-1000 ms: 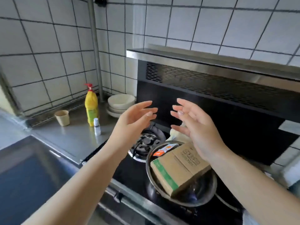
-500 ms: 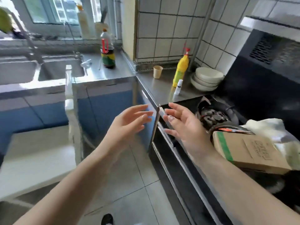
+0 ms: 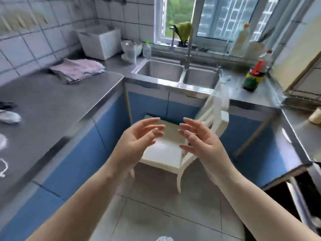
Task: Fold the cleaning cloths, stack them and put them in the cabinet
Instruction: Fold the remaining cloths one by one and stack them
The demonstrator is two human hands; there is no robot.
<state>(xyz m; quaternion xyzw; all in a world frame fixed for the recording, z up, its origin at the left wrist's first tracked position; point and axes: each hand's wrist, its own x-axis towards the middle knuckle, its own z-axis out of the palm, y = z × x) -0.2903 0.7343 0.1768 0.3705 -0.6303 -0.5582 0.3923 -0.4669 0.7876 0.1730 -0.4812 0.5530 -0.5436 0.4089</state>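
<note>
A pile of pink and grey cleaning cloths (image 3: pixel 77 70) lies on the steel counter (image 3: pixel 52 105) at the left, near the tiled wall. Blue cabinet doors (image 3: pixel 147 106) run under the counter and under the sink, all closed. My left hand (image 3: pixel 139 138) and my right hand (image 3: pixel 198 138) float side by side at chest height in the middle of the view, palms facing each other, fingers relaxed, holding nothing. Both are well to the right of the cloths and above a white chair.
A white chair (image 3: pixel 166 153) stands on the tiled floor in front of the double sink (image 3: pixel 177 72). A white basket (image 3: pixel 100 42) sits in the back corner. Bottles (image 3: pixel 253 73) stand right of the sink. A small white cloth (image 3: pixel 8 117) lies at the far left.
The view has swung left from the stove past the corner to the sink and the left counter. Both hands keep the same empty, open pose in front of me.
</note>
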